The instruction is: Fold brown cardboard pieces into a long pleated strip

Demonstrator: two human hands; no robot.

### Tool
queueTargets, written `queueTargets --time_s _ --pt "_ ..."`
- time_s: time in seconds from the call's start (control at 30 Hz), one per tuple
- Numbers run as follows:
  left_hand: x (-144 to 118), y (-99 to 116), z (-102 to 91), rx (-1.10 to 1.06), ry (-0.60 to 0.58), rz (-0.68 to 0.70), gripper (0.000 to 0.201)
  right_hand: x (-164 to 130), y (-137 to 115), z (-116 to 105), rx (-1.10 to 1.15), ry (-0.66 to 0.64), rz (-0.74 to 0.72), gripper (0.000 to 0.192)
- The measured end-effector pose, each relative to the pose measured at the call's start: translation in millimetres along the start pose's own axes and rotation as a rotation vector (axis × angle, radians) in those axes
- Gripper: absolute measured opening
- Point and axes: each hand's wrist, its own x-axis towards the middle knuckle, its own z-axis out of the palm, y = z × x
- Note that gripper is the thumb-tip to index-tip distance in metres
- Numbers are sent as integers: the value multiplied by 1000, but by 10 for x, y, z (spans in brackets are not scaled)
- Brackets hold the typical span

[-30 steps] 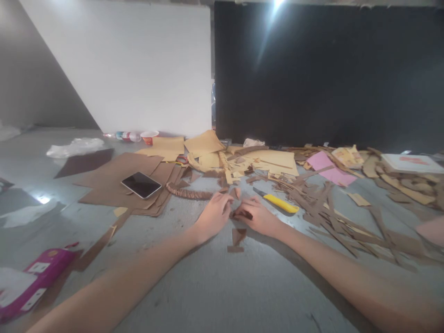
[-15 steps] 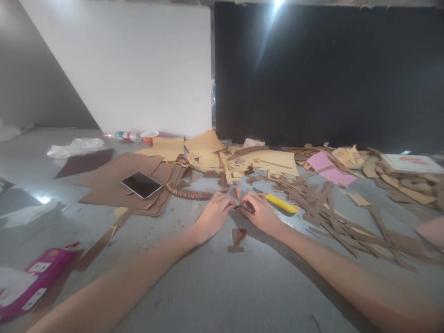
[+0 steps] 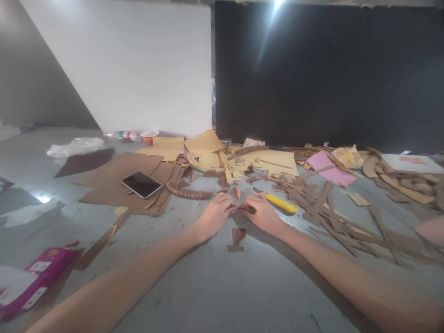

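Observation:
My left hand (image 3: 215,215) and my right hand (image 3: 259,213) meet over the middle of the table, fingertips almost touching. Both are closed in a pinch on a small brown paper piece (image 3: 239,208), mostly hidden by the fingers. Just beyond the fingertips lies a brown paper triangle (image 3: 237,192). Nearer to me are another folded brown paper piece (image 3: 238,236) and a short paper strip (image 3: 235,249). A yellow utility knife (image 3: 282,203) rests right of my right hand, its blade pointing left. Left of my hands curves a ridged chain of folded brown paper (image 3: 189,192).
At left, a phone (image 3: 141,184) lies on brown paper sheets (image 3: 107,182), with a magenta device (image 3: 41,277) nearer me. Brown strips (image 3: 343,226) cover the right side. Yellow paper (image 3: 204,144), a pink sheet (image 3: 331,169) and a white box (image 3: 412,163) lie farther back.
My right hand's fingers have come closer together over the small paper piece and moved slightly. Both arms and the things on the table stay almost where they were.

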Motion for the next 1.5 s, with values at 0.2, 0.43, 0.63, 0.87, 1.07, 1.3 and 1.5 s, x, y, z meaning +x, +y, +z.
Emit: queueTargets --time_s 0.2,0.43,0.63,0.87,1.07,1.3,1.5 --pt "-13 -43 12 5 -18 -13 14 10 5 2 26 -14 22 42" --pt "-20 -17 14 23 -73 -13 15 -6 6 4 -13 -25 -23 41" --pt "-16 42 4 67 -99 -34 16 -9 11 16 -25 -23 -31 37" --pt "-11 82 -12 84 -75 -40 13 -7 33 34 -25 -21 -24 33" --pt "-18 55 5 73 -71 -73 21 -18 39 56 -41 6 -60 33" --pt "-27 32 18 70 -67 -82 23 -5 -38 11 5 28 -41 28" --pt "-8 44 3 100 -65 -90 9 -13 -4 24 -97 49 -47 29"
